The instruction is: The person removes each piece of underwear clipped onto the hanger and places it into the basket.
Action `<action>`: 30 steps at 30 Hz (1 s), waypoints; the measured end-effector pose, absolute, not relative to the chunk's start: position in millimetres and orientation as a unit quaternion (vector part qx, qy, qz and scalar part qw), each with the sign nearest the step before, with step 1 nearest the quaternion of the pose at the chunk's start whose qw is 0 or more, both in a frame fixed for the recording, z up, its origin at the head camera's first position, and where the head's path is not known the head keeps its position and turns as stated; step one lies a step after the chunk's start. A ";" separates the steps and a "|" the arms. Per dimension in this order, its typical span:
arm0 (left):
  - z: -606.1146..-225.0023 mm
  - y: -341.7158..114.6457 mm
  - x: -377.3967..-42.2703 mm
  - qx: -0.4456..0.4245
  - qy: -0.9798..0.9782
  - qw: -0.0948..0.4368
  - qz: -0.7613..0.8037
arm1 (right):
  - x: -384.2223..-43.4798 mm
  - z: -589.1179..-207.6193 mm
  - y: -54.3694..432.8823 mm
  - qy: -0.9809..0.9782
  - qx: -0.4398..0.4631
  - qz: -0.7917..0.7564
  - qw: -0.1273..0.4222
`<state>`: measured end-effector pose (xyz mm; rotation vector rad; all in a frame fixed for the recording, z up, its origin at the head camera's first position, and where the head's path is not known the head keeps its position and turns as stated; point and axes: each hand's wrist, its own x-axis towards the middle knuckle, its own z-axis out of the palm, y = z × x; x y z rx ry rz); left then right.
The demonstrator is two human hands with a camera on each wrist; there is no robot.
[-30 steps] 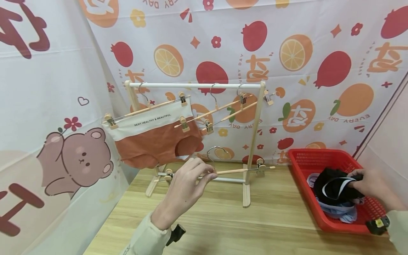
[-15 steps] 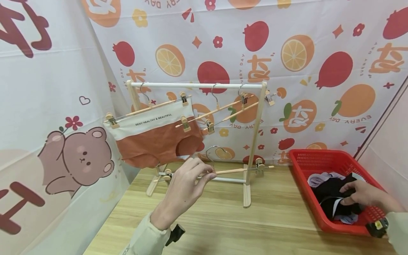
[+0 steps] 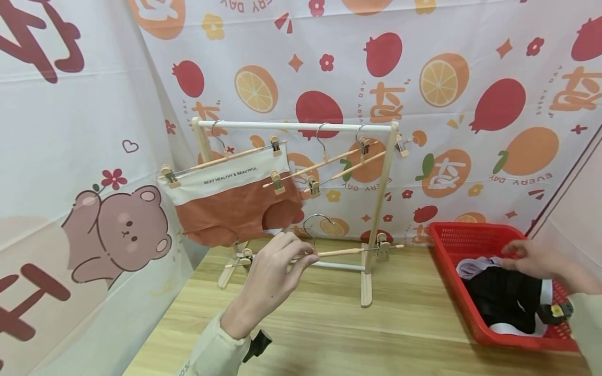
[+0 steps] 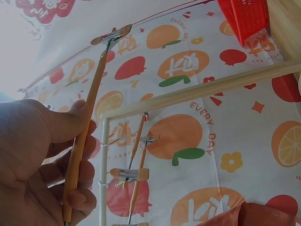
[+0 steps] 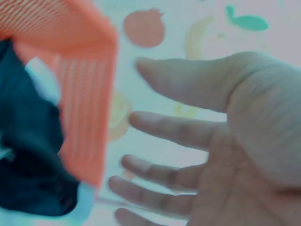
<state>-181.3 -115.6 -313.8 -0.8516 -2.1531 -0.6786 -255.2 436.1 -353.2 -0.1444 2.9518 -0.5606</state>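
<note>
My left hand (image 3: 277, 271) pinches the wooden bar of a clip hanger (image 3: 340, 252) in front of the rack, its metal hook pointing up. In the left wrist view, thumb and fingers curl round the hanger's bar (image 4: 83, 141). Over the red basket (image 3: 453, 297), my right hand (image 3: 541, 263) hovers with fingers spread and holds nothing. Black underwear with white edging (image 3: 503, 297) lies spread in the basket below it, partly over a lilac garment (image 3: 475, 267). The right wrist view shows the right hand (image 5: 221, 146) apart from the black underwear (image 5: 33, 141).
A small wooden rack with a white top rail (image 3: 296, 126) stands on the wooden table (image 3: 301, 334). Orange-brown underwear with a white waistband (image 3: 235, 203) hangs clipped at its left. Two bare clip hangers (image 3: 329, 159) hang to the right. A printed curtain closes the back.
My right hand has let go of the black underwear and risen slightly. The black underwear now lies more spread out toward the basket's near side. My left hand keeps the hanger in place.
</note>
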 end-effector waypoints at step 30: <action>-311.8 -118.9 -180.0 -0.316 -0.843 0.350 -0.260 | -332.9 -320.6 233.1 0.888 -0.197 -0.412 -0.055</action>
